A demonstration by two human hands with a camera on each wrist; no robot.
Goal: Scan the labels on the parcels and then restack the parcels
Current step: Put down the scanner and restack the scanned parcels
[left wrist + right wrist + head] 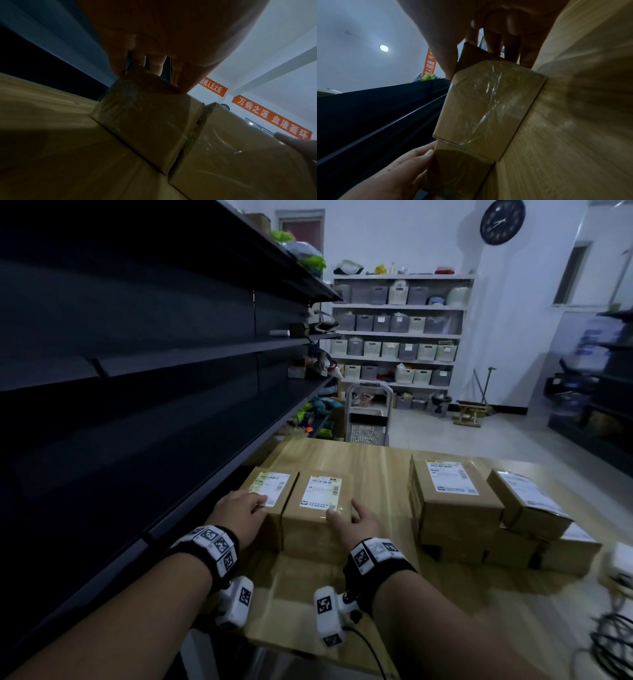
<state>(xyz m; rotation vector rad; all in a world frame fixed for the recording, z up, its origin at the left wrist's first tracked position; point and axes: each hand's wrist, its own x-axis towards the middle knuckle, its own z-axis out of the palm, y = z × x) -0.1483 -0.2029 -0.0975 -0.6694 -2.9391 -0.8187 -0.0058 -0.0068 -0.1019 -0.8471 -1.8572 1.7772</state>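
Note:
Two small brown parcels with white labels stand side by side on the left of the wooden table [370, 467]. My left hand [239, 515] rests on the near top corner of the left parcel [270, 491], its fingers laid over the label. My right hand [356, 522] holds the right parcel [318, 529], thumb on top by the label and fingers at its right edge. From the left wrist, the left parcel [145, 115] touches the right parcel [231, 155]. The right wrist view shows the taped right parcel [488, 101], the left parcel [458, 169] and my left hand [399, 175].
A stack of several labelled parcels [455, 508] stands at the right of the table. A white device [621, 563] and black cables [613, 638] lie at the right edge. Dark shelving [137, 371] runs along the left. A cart [368, 419] stands beyond the table.

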